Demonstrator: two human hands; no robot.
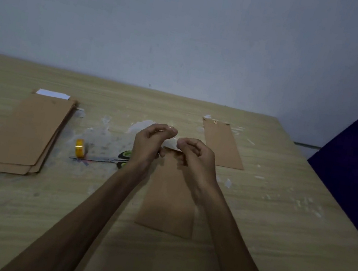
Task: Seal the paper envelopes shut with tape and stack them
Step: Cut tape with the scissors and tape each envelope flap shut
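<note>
above the envelope point(169, 199), both hands point(171, 146) pinching clear tape point(172, 143) between them

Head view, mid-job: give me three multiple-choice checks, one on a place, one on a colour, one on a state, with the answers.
1. Where does the yellow roll of clear tape stand on the light wooden table?
A. Between the stack of brown paper envelopes and the green-handled scissors
B. On the single brown envelope at far right
C. In the left hand

2. What colour is the sheet poking out at the stack's far end?
A. Purple
B. White
C. Black

3. What are both hands doing?
A. Lying flat on the table
B. Gripping the scissors
C. Pinching a strip of clear tape above the middle brown envelope

Answers: 1 A, the roll stands just left of the scissors, right of the stack. 2 B, a white edge shows. 3 C, left and right hand fingers are curled at the strip's ends.
</note>
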